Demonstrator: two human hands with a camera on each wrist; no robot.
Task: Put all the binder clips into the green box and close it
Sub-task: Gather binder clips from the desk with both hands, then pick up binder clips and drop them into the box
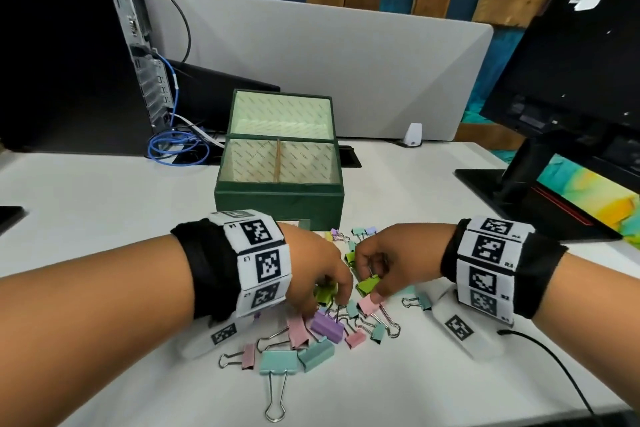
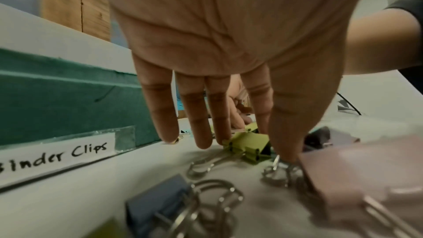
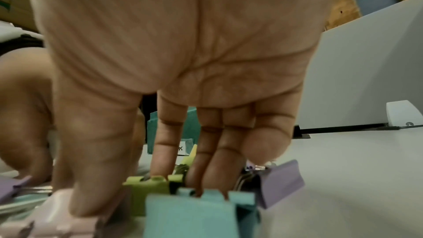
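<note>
The green box [image 1: 279, 198] stands open on the white desk, its lid [image 1: 281, 111] tipped up behind and its two compartments bare. Its front carries a "Binder Clips" label [image 2: 57, 156]. Several pastel binder clips [image 1: 322, 329] lie heaped in front of it. My left hand [image 1: 337, 302] reaches down into the heap with straight fingers [image 2: 203, 133] touching the desk beside a yellow-green clip [image 2: 249, 144]; its thumb tip rests on wire handles. My right hand [image 1: 370, 288] pinches a green clip [image 1: 369, 284] between thumb and fingers, and the thumb [image 3: 91, 178] also presses a pink clip [image 3: 59, 223].
A black PC tower [image 1: 69, 45] with blue cables stands at the back left. A monitor [image 1: 571, 80] and its stand are on the right. A grey partition [image 1: 346, 62] closes the back. A black cable [image 1: 554, 357] runs across the desk near my right wrist.
</note>
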